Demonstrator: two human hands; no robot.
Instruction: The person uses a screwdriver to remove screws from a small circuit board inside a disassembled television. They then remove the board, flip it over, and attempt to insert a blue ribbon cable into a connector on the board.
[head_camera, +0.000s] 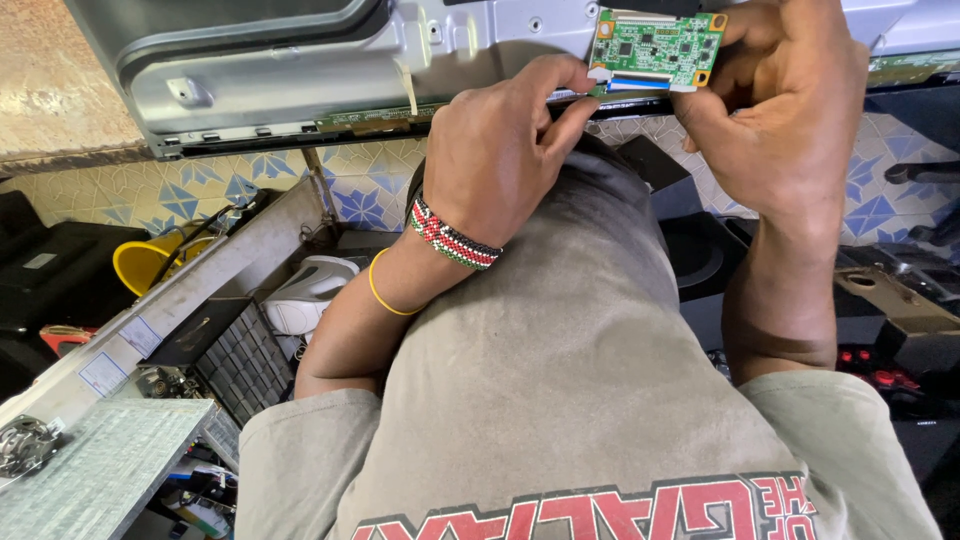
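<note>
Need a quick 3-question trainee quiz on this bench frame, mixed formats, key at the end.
1. True or false: the right hand holds the small green circuit board by its right edge.
2. What do the left hand fingertips pinch? A) a screwdriver B) the flat ribbon cable at the board's lower edge C) the yellow bowl
3. Fill in: the left wrist wears a beaded bracelet and a thin ______ band.

Key: 1 true; 2 B; 3 yellow.
</note>
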